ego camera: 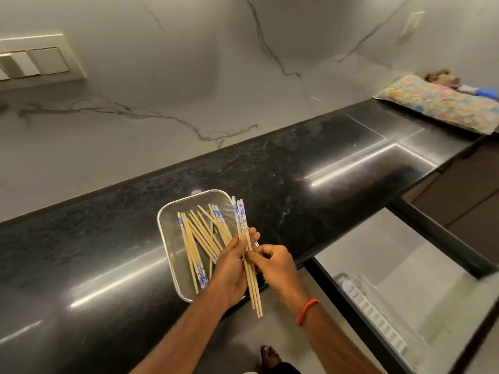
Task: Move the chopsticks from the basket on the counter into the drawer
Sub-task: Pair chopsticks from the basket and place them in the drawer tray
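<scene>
**Q:** What is on the surface?
**A:** A polished black stone surface [270, 171] carries a rectangular wire-mesh basket [172, 252] near its front edge. Loose chopsticks [199, 236] lie criss-crossed inside it. They are pale wood with blue-and-white patterned tops.

**Q:** And the hands?
**A:** They meet over the basket's right edge. The left hand [232, 268] has its grip curled round a small bundle of chopsticks [241, 220], thumb on top. The patterned ends point away from the person and the plain tips point toward them. The right hand [272, 265] wears a red thread band [307, 310] at the wrist. Its grip pinches the same bundle between thumb and fingertips, just beside the left thumb.

**Q:** Where is the drawer?
**A:** To the right, below the surface's edge, the drawer [405, 252] stands open. It has a pale floor, with a white ribbed organiser [370, 309] along its left side.

**Q:** Anything else?
**A:** A grey-veined marble wall [189, 90] rises behind, with a switch plate [40, 60] at the upper left. A floral cloth [442, 106] lies at the surface's far right end. A bare foot [268, 356] rests on the floor below.
</scene>
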